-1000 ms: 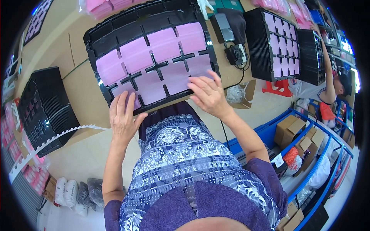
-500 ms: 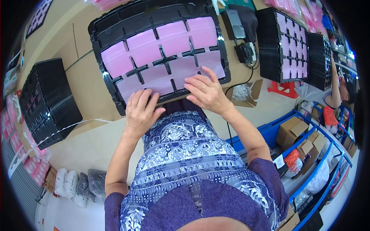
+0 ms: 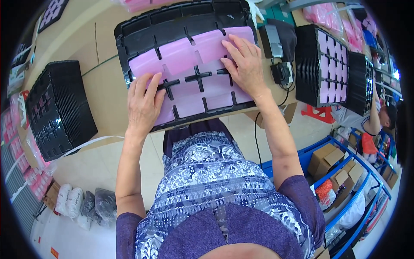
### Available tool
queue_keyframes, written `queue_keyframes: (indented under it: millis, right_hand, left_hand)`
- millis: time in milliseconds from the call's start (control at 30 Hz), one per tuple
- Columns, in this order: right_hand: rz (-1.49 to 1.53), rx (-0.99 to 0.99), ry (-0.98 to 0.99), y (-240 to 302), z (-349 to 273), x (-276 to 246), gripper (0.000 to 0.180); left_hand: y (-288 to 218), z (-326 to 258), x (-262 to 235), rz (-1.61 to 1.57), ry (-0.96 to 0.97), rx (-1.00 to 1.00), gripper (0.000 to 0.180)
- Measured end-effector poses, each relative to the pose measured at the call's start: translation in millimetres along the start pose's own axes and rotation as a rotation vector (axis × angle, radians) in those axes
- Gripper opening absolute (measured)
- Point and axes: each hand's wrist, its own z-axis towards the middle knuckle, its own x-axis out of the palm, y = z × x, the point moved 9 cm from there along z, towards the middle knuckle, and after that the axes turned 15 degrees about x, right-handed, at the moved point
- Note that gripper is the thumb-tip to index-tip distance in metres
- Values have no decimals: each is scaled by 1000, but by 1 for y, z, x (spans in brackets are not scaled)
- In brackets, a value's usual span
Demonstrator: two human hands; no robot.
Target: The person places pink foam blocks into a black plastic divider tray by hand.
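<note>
A black plastic tray [image 3: 172,26] with cross-shaped dividers lies on the cardboard-covered table in front of me. A smooth pink sheet [image 3: 194,99] fills its near row. Behind that, another pink strip [image 3: 181,56] with slots along its edge stretches across the middle row. My left hand [image 3: 144,101] rests at the strip's left end, fingertips on its near edge and fingers apart. At the right end, my right hand [image 3: 246,67] lies over the pink with its fingers spread. Its palm hides part of the tray's right side. Bare black shows in the far row.
Stacks of black trays stand at the left [image 3: 60,108] and right, the right stack [image 3: 332,64] topped with pink pieces. A grey box-shaped device [image 3: 271,41] and a black adapter with cables [image 3: 282,73] sit beside the tray. A blue rack [image 3: 345,172] holds cartons; another person's arm [image 3: 374,110] shows far right.
Both hands have moved away from me, from the near row to the middle strip. That strip's slotted near edge now shows loose of the dividers. The whole view has shifted slightly.
</note>
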Motion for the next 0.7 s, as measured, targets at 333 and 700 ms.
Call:
queue_keyframes:
  millis: [333, 700]
  right_hand:
    - [-208, -38, -80, -9, 70, 22, 59]
    - [-41, -63, -48, 9, 40, 11, 35]
  left_hand:
    - [43, 63, -13, 262, -170, -38, 67]
    - [21, 104, 57, -47, 4, 163, 67]
